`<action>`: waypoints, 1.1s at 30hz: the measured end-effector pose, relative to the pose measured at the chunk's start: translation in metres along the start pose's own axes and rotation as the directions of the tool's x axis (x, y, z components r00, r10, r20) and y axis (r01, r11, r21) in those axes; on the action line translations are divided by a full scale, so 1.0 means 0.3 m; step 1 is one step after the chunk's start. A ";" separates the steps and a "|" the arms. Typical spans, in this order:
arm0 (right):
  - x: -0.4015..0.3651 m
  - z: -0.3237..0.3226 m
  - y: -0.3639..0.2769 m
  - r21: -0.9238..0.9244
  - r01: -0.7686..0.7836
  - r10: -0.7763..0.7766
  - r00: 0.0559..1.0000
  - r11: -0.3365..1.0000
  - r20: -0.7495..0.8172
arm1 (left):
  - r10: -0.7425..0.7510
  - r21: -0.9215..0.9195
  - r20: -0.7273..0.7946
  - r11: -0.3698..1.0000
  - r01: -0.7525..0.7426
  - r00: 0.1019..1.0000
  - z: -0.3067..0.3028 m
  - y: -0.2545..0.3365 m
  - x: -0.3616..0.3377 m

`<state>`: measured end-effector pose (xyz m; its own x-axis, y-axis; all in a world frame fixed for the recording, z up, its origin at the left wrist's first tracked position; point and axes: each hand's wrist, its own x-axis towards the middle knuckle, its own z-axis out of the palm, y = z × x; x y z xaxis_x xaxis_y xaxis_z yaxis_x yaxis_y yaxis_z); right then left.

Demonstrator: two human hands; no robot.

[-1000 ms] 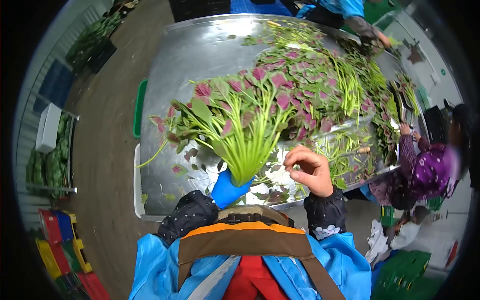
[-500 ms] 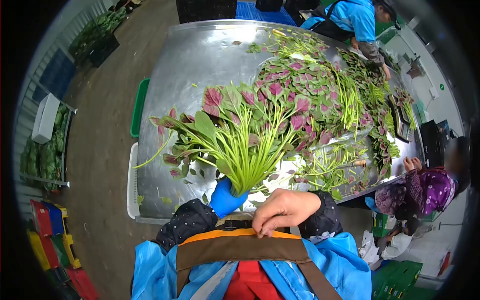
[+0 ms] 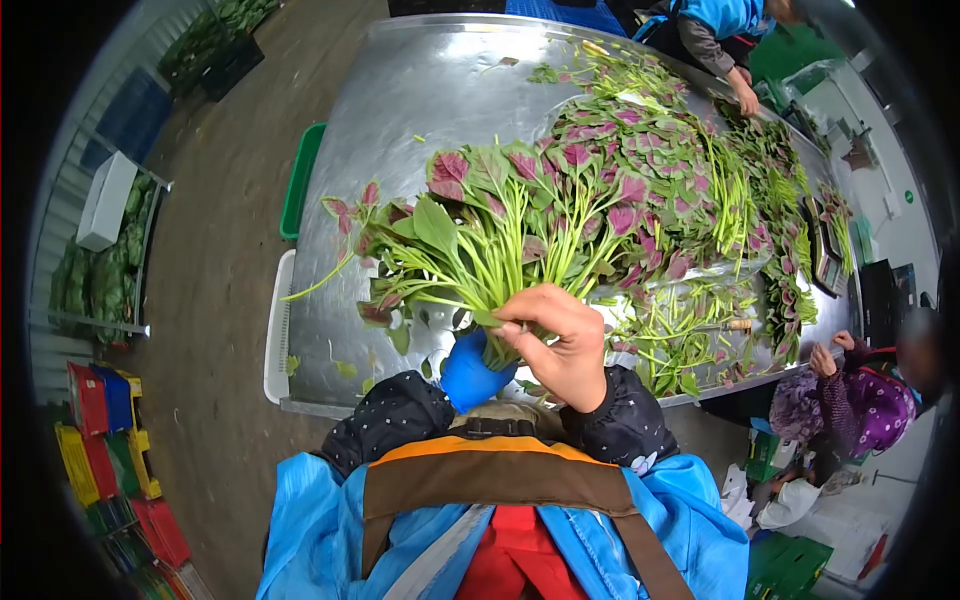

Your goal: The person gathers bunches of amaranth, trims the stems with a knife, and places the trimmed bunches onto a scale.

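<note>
My left hand (image 3: 474, 374), in a blue glove, is closed around the stem ends of a large bunch of amaranth (image 3: 510, 245) just over the table's near edge. Its green and purple leaves fan out away from me. My bare right hand (image 3: 562, 342) is at the front of the bunch, thumb and fingers pinched together on a small green leaf (image 3: 486, 319) low on the stems. Beyond the bunch lies a big heap of amaranth (image 3: 650, 165). Loose stems and leaves (image 3: 670, 335) are scattered to the right.
The metal table (image 3: 385, 120) has a white basket (image 3: 279, 330) and a green crate (image 3: 302, 180) at its left edge. A scale (image 3: 826, 250) stands at the right. One co-worker's hand (image 3: 743, 92) reaches in at the far side; another person (image 3: 850, 400) is at the right.
My right hand has moved up and forward from near my apron to the stems, and now pinches a leaf there. The left hand keeps its hold on the bunch. The view has shifted slightly.
</note>
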<state>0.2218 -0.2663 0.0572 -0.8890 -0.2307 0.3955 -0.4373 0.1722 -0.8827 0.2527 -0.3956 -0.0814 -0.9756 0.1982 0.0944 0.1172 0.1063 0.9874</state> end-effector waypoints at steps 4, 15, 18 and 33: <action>-0.019 -0.014 0.018 0.175 -0.102 0.094 0.994 0.979 0.052 | -0.076 -0.077 0.047 0.994 0.079 0.996 0.002 -0.014 -0.003; -0.042 -0.129 0.040 -0.030 -0.238 0.129 0.410 0.971 0.903 | -0.108 -0.084 0.041 0.990 0.111 0.993 -0.021 0.037 0.010; 0.037 -0.151 -0.037 0.007 -0.222 0.171 0.767 0.975 0.618 | -0.103 -0.040 0.085 0.993 0.107 0.991 -0.028 0.034 -0.004; 0.106 -0.046 -0.075 -0.170 -0.238 0.279 0.917 0.956 0.285 | 0.010 -0.011 0.102 1.000 -0.009 0.995 -0.030 0.053 0.013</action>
<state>0.2015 -0.2643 0.0932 -0.8986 -0.4366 0.0440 -0.2296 0.3823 -0.8950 0.2491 -0.4019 -0.0643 -0.9502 0.2979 0.0913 0.1241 0.0933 0.9879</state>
